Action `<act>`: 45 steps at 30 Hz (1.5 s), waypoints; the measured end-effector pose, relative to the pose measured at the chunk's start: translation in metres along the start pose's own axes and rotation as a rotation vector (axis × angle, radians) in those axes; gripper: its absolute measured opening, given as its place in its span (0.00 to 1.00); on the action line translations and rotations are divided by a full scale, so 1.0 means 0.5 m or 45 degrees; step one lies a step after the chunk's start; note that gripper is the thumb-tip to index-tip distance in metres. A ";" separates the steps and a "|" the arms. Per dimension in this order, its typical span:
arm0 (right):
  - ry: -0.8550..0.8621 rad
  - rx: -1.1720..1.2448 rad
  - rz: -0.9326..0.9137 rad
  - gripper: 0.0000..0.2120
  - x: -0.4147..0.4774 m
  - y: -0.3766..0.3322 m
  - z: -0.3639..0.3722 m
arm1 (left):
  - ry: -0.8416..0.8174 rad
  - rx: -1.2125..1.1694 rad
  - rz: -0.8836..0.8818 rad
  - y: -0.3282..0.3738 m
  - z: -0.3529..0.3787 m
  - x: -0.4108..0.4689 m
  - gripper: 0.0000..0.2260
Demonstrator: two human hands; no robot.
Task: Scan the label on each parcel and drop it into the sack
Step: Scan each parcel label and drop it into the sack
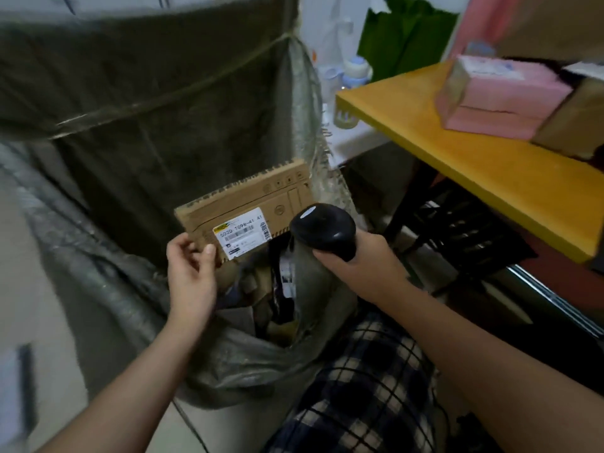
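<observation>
My left hand [191, 273] pinches one labelled parcel [251, 201] over the sack [147, 152]; my right hand [362, 261] grips one scanner [323, 228].

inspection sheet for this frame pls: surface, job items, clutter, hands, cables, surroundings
Surface: yellow table at right, near edge bare.
Job's things: cardboard parcel, white label facing up, held over the open sack; other parcels already inside the sack; black scanner beside the label.
Clutter: pink parcels and a brown box on the table.
Hands: left hand pinches the parcel's near corner; right hand grips the scanner.
Cables: one thin dark cable on the floor by the sack.
Surroundings: baby bottles and a green bag behind; checked cloth at bottom.
</observation>
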State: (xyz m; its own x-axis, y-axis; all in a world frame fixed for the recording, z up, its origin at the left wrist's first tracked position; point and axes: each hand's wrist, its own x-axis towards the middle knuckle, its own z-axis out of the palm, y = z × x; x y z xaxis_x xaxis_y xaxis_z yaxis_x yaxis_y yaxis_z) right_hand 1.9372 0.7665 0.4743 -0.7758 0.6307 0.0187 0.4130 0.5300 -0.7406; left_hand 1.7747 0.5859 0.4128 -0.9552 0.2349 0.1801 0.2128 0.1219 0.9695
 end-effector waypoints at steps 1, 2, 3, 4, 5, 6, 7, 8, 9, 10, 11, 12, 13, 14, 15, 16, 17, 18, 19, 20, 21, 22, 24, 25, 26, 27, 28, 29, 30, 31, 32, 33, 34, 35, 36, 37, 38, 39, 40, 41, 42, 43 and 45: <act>-0.036 -0.068 -0.006 0.15 0.011 -0.001 0.014 | 0.031 0.072 -0.010 -0.020 -0.009 0.006 0.15; -0.065 -0.108 -0.016 0.14 0.023 -0.001 0.027 | 0.052 0.130 -0.021 -0.037 -0.016 0.009 0.15; -0.099 -0.134 -0.021 0.13 0.036 0.000 0.042 | 0.069 0.178 -0.036 -0.053 -0.019 0.013 0.16; -0.136 -0.168 -0.019 0.12 0.047 0.002 0.055 | 0.087 0.219 -0.046 -0.066 -0.022 0.015 0.16; -0.176 -0.212 -0.008 0.12 0.055 0.005 0.066 | 0.108 0.256 -0.052 -0.078 -0.021 0.018 0.15; -0.219 -0.248 0.013 0.11 0.064 0.009 0.077 | 0.132 0.291 -0.057 -0.090 -0.020 0.023 0.14; -0.254 -0.255 0.038 0.11 0.071 0.013 0.084 | 0.151 0.323 -0.064 -0.102 -0.019 0.029 0.14; -0.279 -0.236 0.062 0.10 0.075 0.018 0.090 | 0.160 0.350 -0.074 -0.110 -0.016 0.035 0.13; -0.296 -0.209 0.085 0.10 0.080 0.024 0.097 | 0.158 0.377 -0.088 -0.117 -0.015 0.042 0.13; -0.308 -0.196 0.100 0.11 0.084 0.027 0.104 | 0.144 0.409 -0.096 -0.123 -0.013 0.050 0.12; -0.314 -0.201 0.109 0.11 0.087 0.030 0.109 | 0.124 0.450 -0.105 -0.128 -0.009 0.059 0.12; -0.315 -0.212 0.113 0.11 0.091 0.034 0.114 | 0.100 0.496 -0.121 -0.133 -0.003 0.069 0.11; -0.310 -0.220 0.118 0.11 0.095 0.038 0.119 | 0.077 0.537 -0.139 -0.137 0.005 0.080 0.11; -0.303 -0.224 0.123 0.11 0.099 0.041 0.123 | 0.049 0.574 -0.157 -0.142 0.015 0.091 0.11; -0.297 -0.230 0.131 0.11 0.102 0.045 0.125 | 0.017 0.608 -0.178 -0.146 0.028 0.102 0.10; -0.289 -0.236 0.146 0.11 0.104 0.048 0.126 | -0.023 0.640 -0.201 -0.150 0.042 0.113 0.10; -0.278 -0.239 0.165 0.12 0.106 0.052 0.125 | -0.078 0.672 -0.229 -0.158 0.057 0.123 0.10; -0.262 -0.240 0.186 0.13 0.106 0.057 0.124 | -0.157 0.714 -0.269 -0.167 0.071 0.132 0.10; -0.240 -0.238 0.205 0.14 0.106 0.061 0.121 | -0.266 0.777 -0.325 -0.176 0.084 0.138 0.10; -0.217 -0.231 0.219 0.16 0.105 0.065 0.117 | -0.394 0.861 -0.401 -0.184 0.095 0.143 0.12; -0.199 -0.222 0.232 0.17 0.104 0.067 0.112 | -0.506 0.951 -0.478 -0.188 0.102 0.146 0.15; -0.186 -0.213 0.241 0.17 0.103 0.069 0.106 | -0.576 1.020 -0.531 -0.187 0.107 0.148 0.18; -0.138 -0.186 0.248 0.15 0.100 0.069 0.091 | -0.605 1.070 -0.486 -0.170 0.116 0.146 0.21; -0.093 -0.163 0.244 0.14 0.097 0.066 0.081 | -0.596 1.059 -0.394 -0.153 0.120 0.142 0.22; -0.041 -0.130 0.243 0.13 0.092 0.065 0.070 | -0.584 1.039 -0.279 -0.131 0.125 0.136 0.23; 0.016 -0.087 0.245 0.13 0.087 0.064 0.057 | -0.572 1.012 -0.156 -0.107 0.131 0.128 0.23; 0.075 -0.039 0.253 0.12 0.080 0.064 0.042 | -0.568 0.986 -0.034 -0.081 0.138 0.118 0.22; 0.141 0.007 0.265 0.12 0.071 0.065 0.024 | -0.575 0.960 0.087 -0.050 0.147 0.106 0.21; 0.210 0.048 0.278 0.11 0.060 0.068 0.005 | -0.592 0.932 0.203 -0.019 0.160 0.094 0.20; 0.279 0.089 0.284 0.10 0.048 0.071 -0.017 | -0.615 0.902 0.319 0.015 0.174 0.078 0.20; 0.348 0.132 0.284 0.10 0.034 0.075 -0.040 | -0.642 0.870 0.429 0.048 0.191 0.062 0.19; 0.415 0.165 0.283 0.10 0.017 0.077 -0.064 | -0.673 0.833 0.529 0.082 0.210 0.042 0.19; 0.482 0.176 0.281 0.09 -0.004 0.080 -0.088 | -0.713 0.789 0.602 0.115 0.231 0.021 0.18; 0.543 0.173 0.279 0.08 -0.027 0.081 -0.114 | -0.766 0.735 0.652 0.146 0.253 -0.002 0.18; 0.600 0.170 0.279 0.08 -0.052 0.084 -0.140 | -0.828 0.671 0.689 0.175 0.276 -0.026 0.17; 0.657 0.180 0.283 0.08 -0.079 0.086 -0.167 | -0.891 0.610 0.724 0.202 0.300 -0.051 0.17; 0.716 0.200 0.291 0.08 -0.107 0.091 -0.194 | -0.948 0.560 0.761 0.228 0.324 -0.077 0.17; 0.777 0.218 0.300 0.07 -0.136 0.094 -0.222 | -1.001 0.528 0.806 0.253 0.347 -0.103 0.17; 0.839 0.227 0.309 0.07 -0.165 0.099 -0.250 | -1.049 0.512 0.855 0.276 0.369 -0.127 0.17; 0.899 0.228 0.321 0.07 -0.193 0.103 -0.278 | -1.093 0.497 0.908 0.298 0.390 -0.151 0.17; 0.956 0.225 0.336 0.07 -0.219 0.110 -0.304 | -1.136 0.477 0.954 0.318 0.410 -0.173 0.17; 1.008 0.228 0.352 0.08 -0.245 0.118 -0.329 | -1.180 0.449 0.984 0.337 0.428 -0.194 0.18; 1.109 0.240 0.400 0.10 -0.294 0.139 -0.372 | -1.255 0.401 1.035 0.370 0.463 -0.237 0.18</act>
State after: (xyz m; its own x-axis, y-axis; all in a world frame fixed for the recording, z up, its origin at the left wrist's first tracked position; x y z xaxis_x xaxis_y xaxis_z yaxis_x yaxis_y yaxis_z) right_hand 2.1686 0.8161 0.5448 0.0188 0.9710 0.2385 0.3993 0.2114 -0.8921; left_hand 1.9751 0.8037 0.5322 -0.0110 0.9316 0.3634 0.8185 -0.2004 0.5385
